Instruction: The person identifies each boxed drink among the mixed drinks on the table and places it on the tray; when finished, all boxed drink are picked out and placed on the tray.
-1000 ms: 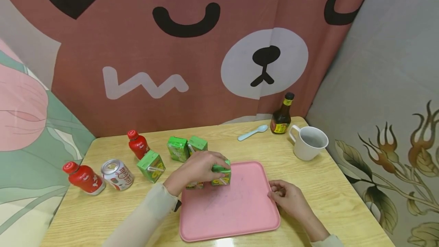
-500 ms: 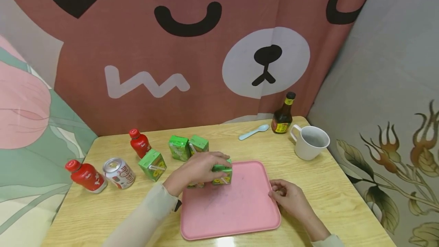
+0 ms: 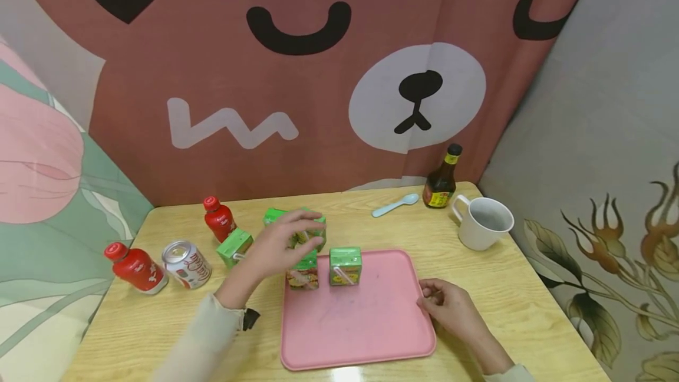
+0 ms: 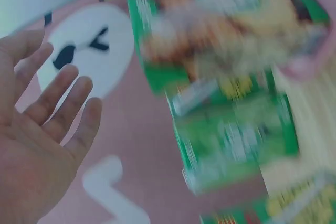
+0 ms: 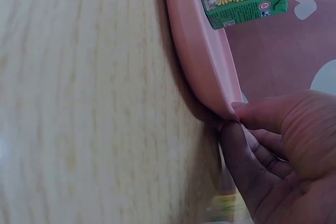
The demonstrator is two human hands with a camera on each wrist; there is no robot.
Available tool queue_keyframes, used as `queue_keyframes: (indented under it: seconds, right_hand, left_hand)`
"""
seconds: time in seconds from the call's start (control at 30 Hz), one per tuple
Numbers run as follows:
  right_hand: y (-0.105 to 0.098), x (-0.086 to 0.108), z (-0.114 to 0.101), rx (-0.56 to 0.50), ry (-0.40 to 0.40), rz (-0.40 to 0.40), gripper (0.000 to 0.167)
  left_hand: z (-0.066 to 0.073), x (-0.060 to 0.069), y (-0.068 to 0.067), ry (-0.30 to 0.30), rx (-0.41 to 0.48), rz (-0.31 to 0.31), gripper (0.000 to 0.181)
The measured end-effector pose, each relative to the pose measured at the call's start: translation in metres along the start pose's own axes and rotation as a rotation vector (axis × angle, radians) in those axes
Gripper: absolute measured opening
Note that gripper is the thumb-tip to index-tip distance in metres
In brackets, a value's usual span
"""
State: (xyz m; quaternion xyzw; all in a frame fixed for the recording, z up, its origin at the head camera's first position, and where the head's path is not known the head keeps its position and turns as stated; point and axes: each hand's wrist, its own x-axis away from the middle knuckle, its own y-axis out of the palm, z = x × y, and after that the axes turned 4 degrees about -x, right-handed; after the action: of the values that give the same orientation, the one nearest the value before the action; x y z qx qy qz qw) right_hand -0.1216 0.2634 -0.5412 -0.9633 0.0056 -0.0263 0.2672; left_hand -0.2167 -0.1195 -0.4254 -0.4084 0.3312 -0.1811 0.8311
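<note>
My left hand [image 3: 278, 246] is raised over the back left of the pink tray [image 3: 361, 329], its fingers spread and bent, holding nothing. Two green drink cartons stand upright on the tray: a yellow-flowered carton [image 3: 345, 267] and, left of it, a brown-patterned carton [image 3: 303, 277] partly under my hand. Behind the hand are more green cartons [image 3: 273, 215], partly covered by it. In the left wrist view the palm [image 4: 31, 161] is bare beside blurred cartons [image 4: 236, 135]. My right hand [image 3: 451, 308] pinches the tray's right rim between thumb and finger, plain in the right wrist view.
To the left stand another green carton [image 3: 233, 245], a silver-white can [image 3: 187, 265] and two red bottles, one nearer [image 3: 137, 270] and one farther [image 3: 220, 220]. A pale blue spoon [image 3: 395, 205], a dark sauce bottle [image 3: 440, 180] and a white mug [image 3: 481, 226] are at the back right.
My left hand has let go of the flowered carton, which stays on the tray, and moved back and left. The right hand stays on the tray's rim.
</note>
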Motion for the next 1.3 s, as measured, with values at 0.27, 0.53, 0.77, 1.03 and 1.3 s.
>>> queue_keyframes:
  seconds: [0.27, 0.53, 0.77, 1.03, 1.3]
  right_hand:
    - [-0.001, 0.0, 0.001, 0.008, -0.017, 0.009, 0.033]
    - [-0.001, -0.002, 0.003, 0.048, 0.004, 0.002, 0.033]
    - [-0.001, -0.001, 0.005, 0.077, 0.008, 0.001, 0.033]
    - [0.0, 0.0, 0.006, 0.086, 0.018, 0.004, 0.034]
    - [0.002, 0.0, 0.007, 0.074, 0.004, 0.01, 0.033]
  left_hand:
    - [-0.041, 0.04, -0.033, -0.14, -0.066, 0.184, 0.037]
    - [-0.061, 0.069, -0.041, -0.279, -0.089, 0.217, 0.041]
    - [-0.072, 0.082, -0.028, -0.321, -0.088, 0.246, 0.039]
    - [-0.083, 0.091, -0.015, -0.395, -0.047, 0.226, 0.038]
    - [-0.088, 0.1, -0.008, -0.414, -0.025, 0.246, 0.033]
